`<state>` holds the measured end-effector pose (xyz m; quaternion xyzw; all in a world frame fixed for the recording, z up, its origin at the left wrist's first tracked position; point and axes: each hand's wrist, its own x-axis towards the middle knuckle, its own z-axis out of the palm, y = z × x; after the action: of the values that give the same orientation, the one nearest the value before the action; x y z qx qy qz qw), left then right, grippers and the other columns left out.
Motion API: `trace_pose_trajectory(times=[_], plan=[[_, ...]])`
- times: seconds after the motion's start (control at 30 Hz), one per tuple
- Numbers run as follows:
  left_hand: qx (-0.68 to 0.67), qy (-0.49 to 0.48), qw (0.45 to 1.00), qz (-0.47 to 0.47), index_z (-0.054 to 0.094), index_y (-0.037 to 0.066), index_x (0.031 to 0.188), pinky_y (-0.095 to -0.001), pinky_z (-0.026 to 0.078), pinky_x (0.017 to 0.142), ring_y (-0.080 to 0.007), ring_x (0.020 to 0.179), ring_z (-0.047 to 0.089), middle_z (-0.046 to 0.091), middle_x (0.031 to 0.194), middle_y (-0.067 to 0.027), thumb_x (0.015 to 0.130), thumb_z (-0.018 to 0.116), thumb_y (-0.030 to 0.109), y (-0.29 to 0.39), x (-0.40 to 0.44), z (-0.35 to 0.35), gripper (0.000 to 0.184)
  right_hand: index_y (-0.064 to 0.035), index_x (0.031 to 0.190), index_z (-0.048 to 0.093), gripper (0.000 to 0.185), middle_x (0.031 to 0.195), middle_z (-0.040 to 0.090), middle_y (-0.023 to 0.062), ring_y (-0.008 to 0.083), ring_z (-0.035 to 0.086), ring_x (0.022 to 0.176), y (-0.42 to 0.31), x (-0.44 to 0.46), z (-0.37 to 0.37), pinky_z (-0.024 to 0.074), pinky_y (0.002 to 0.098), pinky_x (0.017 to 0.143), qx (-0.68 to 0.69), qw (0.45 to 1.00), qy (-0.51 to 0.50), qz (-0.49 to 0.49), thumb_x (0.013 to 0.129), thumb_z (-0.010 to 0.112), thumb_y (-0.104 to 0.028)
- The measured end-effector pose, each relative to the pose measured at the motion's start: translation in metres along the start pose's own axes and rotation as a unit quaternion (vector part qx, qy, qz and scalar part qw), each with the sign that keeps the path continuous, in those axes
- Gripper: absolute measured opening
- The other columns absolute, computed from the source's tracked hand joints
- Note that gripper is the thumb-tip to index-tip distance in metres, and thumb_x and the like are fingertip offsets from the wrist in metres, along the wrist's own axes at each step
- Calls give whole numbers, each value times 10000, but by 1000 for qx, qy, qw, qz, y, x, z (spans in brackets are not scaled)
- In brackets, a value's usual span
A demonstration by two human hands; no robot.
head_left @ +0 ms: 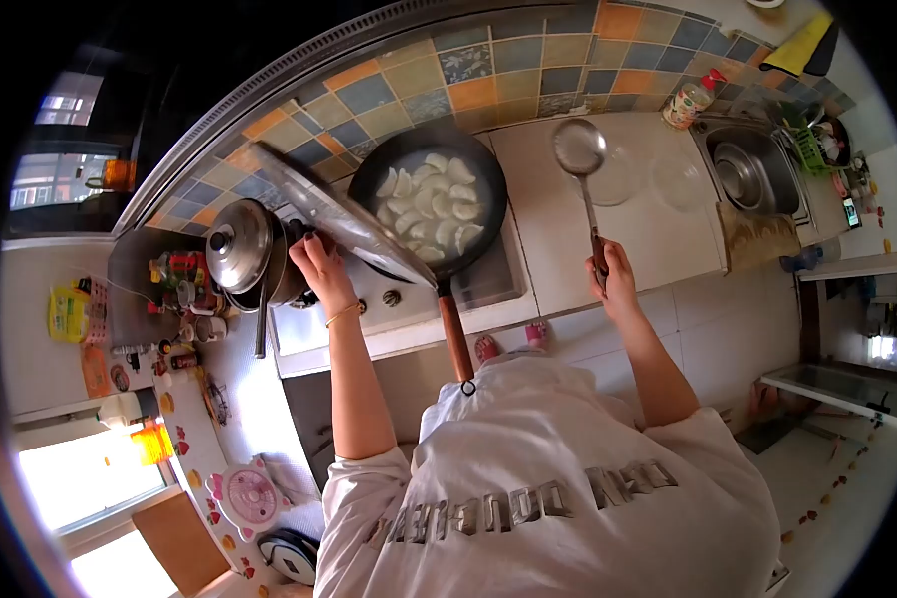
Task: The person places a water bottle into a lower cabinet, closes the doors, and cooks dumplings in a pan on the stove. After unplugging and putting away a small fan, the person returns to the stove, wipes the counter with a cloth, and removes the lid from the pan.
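My left hand (319, 269) is closed at the outer side of a glass lid (344, 214), its fingers around the knob, which they largely hide. The lid stands tilted at the left edge of a black pan (488, 164) on the stove. Many white dumplings (434, 204) lie in the pan, whose wooden handle (455, 334) points toward my body. My right hand (616, 279) grips the dark handle of a metal ladle (579, 148). The ladle's bowl is raised over the pale counter (538, 219), right of the pan.
A lidded steel pot (239, 244) stands left of the stove, its handle sticking out toward me. Farther right are a bottle with a red cap (693, 100), a sink (752, 164) and a green basket (807, 149). Tiles (468, 95) cover the back wall.
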<state>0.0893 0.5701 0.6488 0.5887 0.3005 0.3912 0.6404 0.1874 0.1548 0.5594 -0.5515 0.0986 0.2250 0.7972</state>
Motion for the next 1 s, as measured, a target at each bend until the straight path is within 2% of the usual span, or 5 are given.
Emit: trace_pose_trajectory(times=[0.13,0.3,0.5,0.97,1.0], plan=[[202,-38,968,146,451,6,959,-270,421,693,-128,732,458,521,826,-51,984,504,253,-13,14,20,254,-116,1112,410,260,732,545,68,124,380,380,28,53,-40,280,267,343,-25,995,99,12,1035,335,-353],[397,-100,891,198,450,44,1018,-480,458,659,-438,776,596,631,835,-208,939,551,334,-8,24,52,317,-105,1101,397,241,726,535,76,134,387,380,51,93,-59,283,276,341,-37,988,149,36,1037,323,-325],[565,-155,783,209,427,62,1030,-512,498,618,-442,726,627,655,791,-224,891,576,409,-25,34,79,402,-88,1098,402,252,752,550,89,139,407,388,65,109,-73,300,275,335,-39,988,145,19,1032,336,-322],[619,-211,727,210,432,42,956,-449,528,578,-351,698,663,660,730,-169,838,650,394,-64,35,105,431,-49,1046,475,358,759,574,62,143,529,512,43,95,-71,369,279,373,-182,966,115,142,984,439,-400],[620,-214,724,212,433,41,954,-448,529,580,-349,703,664,661,732,-168,836,651,394,-65,35,106,432,-46,1024,489,359,738,564,53,133,528,534,46,91,-70,382,273,402,-188,959,178,118,976,450,-399]])
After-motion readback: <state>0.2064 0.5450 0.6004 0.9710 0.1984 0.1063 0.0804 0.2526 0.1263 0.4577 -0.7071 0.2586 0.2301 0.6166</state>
